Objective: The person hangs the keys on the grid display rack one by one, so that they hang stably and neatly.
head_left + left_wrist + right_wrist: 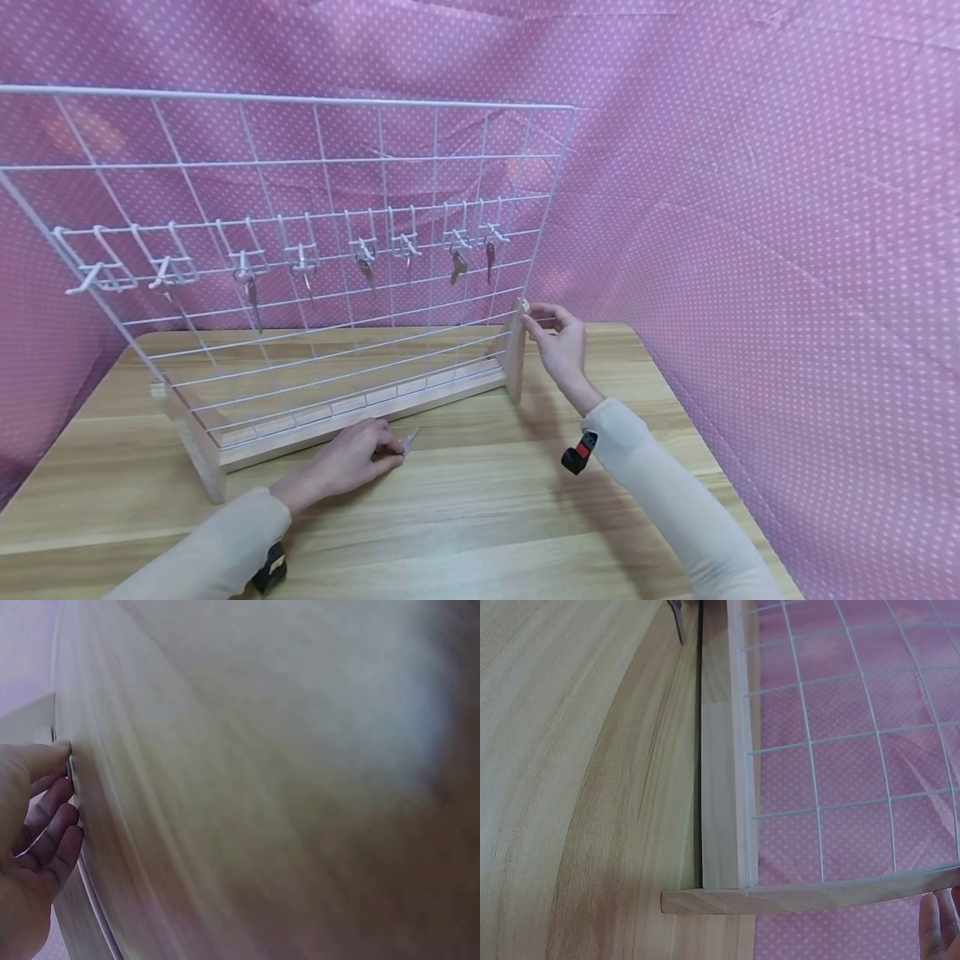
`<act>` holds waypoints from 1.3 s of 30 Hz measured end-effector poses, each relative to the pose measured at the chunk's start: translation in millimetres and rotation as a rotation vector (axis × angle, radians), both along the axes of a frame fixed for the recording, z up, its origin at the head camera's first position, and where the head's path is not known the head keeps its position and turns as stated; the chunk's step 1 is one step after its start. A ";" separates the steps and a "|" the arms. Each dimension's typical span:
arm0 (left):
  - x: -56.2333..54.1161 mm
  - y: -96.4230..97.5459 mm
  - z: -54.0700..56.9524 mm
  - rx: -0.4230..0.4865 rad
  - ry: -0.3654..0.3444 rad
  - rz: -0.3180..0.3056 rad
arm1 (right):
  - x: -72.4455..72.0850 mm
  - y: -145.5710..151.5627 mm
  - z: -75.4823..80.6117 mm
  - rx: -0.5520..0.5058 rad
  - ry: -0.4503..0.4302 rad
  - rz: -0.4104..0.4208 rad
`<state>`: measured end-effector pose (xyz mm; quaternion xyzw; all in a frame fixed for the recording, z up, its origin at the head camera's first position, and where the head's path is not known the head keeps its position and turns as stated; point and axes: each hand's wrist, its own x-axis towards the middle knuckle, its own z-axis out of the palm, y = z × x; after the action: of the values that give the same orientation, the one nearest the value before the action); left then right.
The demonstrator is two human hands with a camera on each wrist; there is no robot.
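Observation:
On the tabletop in front of the rack lies a small silver key (pixel 410 439), its ring end between the thumb and fingers of my left hand (pixel 356 458). That hand shows again in the left wrist view, fingertips low at the wood surface. My right hand (pixel 558 337) grips the upper end of the rack's right wooden side post (pixel 515 354) between thumb and fingers. In the right wrist view only some fingers (pixel 939 926) appear, beside the same post (pixel 802 898). The tip of a key (pixel 676 621) shows at that view's top edge.
A white wire grid (pixel 352 323) stands in a wooden base (pixel 367 417). Several white hooks line it, and keys hang from them, such as one key (pixel 458 267) near the right. Pink dotted cloth (pixel 787 208) surrounds the wooden table (pixel 465 533).

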<state>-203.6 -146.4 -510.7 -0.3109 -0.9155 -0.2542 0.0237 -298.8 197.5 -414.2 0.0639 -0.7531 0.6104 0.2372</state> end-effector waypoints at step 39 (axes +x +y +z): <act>66.9 -38.2 110.0 0.528 0.085 0.278 | -0.5 0.2 0.3 -0.004 -0.012 0.000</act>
<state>-136.7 -184.6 -400.7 -0.1759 -0.8496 -0.4647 0.1768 -299.4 197.7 -413.9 0.0596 -0.7534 0.6121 0.2329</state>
